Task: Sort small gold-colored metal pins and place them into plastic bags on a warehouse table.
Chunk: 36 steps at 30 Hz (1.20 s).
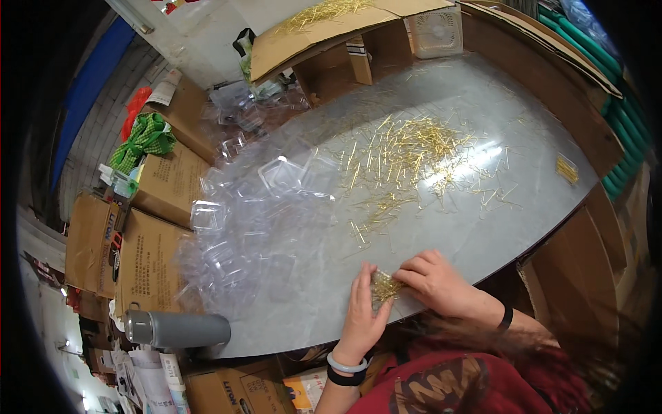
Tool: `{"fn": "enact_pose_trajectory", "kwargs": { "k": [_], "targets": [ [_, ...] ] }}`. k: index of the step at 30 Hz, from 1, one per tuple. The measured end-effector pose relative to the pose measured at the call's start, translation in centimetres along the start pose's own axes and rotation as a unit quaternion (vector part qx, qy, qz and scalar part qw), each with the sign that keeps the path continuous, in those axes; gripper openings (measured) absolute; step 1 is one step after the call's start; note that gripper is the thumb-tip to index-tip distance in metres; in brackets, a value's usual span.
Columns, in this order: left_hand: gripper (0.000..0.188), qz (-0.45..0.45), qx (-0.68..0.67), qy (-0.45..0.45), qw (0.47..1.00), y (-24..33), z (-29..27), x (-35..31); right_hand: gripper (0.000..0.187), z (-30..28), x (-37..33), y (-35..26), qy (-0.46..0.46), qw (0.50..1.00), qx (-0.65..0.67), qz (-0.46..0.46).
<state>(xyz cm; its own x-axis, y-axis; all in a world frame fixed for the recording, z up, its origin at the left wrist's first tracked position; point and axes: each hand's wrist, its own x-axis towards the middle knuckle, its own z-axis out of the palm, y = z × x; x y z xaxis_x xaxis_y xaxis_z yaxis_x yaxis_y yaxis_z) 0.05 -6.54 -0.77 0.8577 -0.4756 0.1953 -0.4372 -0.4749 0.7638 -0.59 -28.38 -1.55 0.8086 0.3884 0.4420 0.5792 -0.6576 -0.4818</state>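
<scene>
Near the table's front edge, my left hand (pixel 364 309) holds a small bunch of thin gold wire pieces (pixel 386 286), its fingers along one side and the thumb on the other. They seem to lie in a small clear plastic box, though the hands cover most of it. My right hand (pixel 436 281) bends over the other side, fingertips closed on the gold wires. Farther off spreads a loose pile of the same gold wire pieces (pixel 420 148), some with bent ends. A clear box filled with gold wires (pixel 567 170) sits near the right edge.
Many clear plastic boxes (pixel 238 207) heap on the left of the grey table (pixel 317 276). A grey bottle (pixel 183 329) lies on its side at the front left. Cardboard boxes (pixel 155 259) stand beyond the left edge. A white fan (pixel 436 33) and more gold wires on cardboard (pixel 324 14) are behind.
</scene>
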Motion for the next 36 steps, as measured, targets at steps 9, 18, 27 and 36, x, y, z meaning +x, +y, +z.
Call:
{"fn": "enact_pose_trajectory", "kwargs": {
  "k": [9,18,27,36],
  "targets": [
    [0.073,-0.024,-0.045,0.016,0.999,0.6,0.6,-0.1,0.072,-1.0,0.3,-2.7,-0.056,0.997,-0.031,0.037],
    [0.075,0.015,0.091,-0.060,0.994,0.9,-3.2,-1.3,0.064,-1.3,0.0,-0.1,-0.097,0.994,0.059,-0.001],
    [0.031,-0.056,0.219,0.057,0.972,1.4,-1.3,-1.2,0.045,-3.4,-0.3,-2.8,-0.142,0.983,0.001,-0.117],
    [0.038,-0.049,0.105,-0.007,0.993,1.9,-1.7,-1.6,0.028,-0.5,-4.3,-1.5,-0.028,0.987,-0.007,-0.156]
  ]
}}
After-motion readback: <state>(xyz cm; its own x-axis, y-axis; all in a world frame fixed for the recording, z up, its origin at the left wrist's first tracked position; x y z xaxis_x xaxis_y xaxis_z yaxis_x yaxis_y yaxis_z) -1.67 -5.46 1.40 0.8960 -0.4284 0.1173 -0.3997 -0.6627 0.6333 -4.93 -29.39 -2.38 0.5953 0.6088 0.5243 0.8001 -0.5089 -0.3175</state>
